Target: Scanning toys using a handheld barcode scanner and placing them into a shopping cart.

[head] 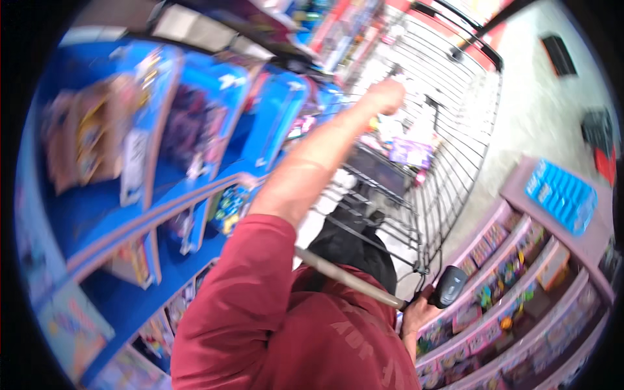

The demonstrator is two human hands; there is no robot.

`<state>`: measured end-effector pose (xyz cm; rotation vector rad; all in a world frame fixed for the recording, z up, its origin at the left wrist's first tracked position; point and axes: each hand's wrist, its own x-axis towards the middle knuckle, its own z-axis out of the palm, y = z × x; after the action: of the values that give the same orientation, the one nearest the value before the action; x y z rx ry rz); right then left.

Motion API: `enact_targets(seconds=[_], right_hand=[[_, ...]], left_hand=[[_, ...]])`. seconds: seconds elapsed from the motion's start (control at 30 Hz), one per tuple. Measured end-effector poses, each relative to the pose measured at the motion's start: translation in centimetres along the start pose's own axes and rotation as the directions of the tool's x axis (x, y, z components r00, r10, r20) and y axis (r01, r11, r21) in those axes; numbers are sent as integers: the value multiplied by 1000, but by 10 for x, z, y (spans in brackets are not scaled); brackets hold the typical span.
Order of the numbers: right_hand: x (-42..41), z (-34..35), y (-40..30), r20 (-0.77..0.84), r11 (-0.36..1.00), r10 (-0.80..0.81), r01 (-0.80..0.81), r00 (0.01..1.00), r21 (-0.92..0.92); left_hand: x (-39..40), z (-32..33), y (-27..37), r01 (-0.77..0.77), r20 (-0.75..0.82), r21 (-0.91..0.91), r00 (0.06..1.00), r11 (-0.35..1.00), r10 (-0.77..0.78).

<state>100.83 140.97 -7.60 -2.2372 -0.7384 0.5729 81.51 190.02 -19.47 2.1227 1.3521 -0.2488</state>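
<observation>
My left hand (pixel 387 96) reaches forward over the wire shopping cart (pixel 470 168), its fingers curled. Motion blur hides whether anything is in it; a small dark shape shows just beyond the fingers. Below that hand, a purple package (pixel 411 152) and other small packaged goods lie in the cart. Low at the right, my right hand (pixel 420 312) is closed around a black handheld barcode scanner (pixel 450 286), beside the end of the cart's beige handle bar (pixel 351 280). The handle crosses in front of my red shirt.
Blue shelving (pixel 195 195) with divided bins of packaged goods runs along the left. At the lower right stands a pink tiered shelf unit (pixel 560 243) of small items, with a blue plastic-wrapped pack (pixel 560 195) on top. Dark objects, one a black-and-orange piece (pixel 558 54), lie on the floor beyond.
</observation>
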Motion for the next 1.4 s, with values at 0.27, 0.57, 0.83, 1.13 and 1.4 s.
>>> enact_targets(seconds=[0.27,0.57,0.83,1.13,1.4], right_hand=[[4,2,-40,55,965,-217,206,975,160],[7,0,-16,178,960,-150,100,973,263],[9,-15,-18,84,876,-307,246,948,414],[25,-34,-4,47,898,-302,268,952,350],[44,-53,-3,53,946,-260,243,964,214]], left_hand=[[-271,-56,105,-224,-594,-405,801,886,-69],[-421,66,65,7,-869,-312,401,950,-289],[-431,76,78,243,-722,-295,576,924,-382],[-436,83,106,394,-517,-263,713,881,-473],[-428,94,128,445,-463,-254,723,858,-512]])
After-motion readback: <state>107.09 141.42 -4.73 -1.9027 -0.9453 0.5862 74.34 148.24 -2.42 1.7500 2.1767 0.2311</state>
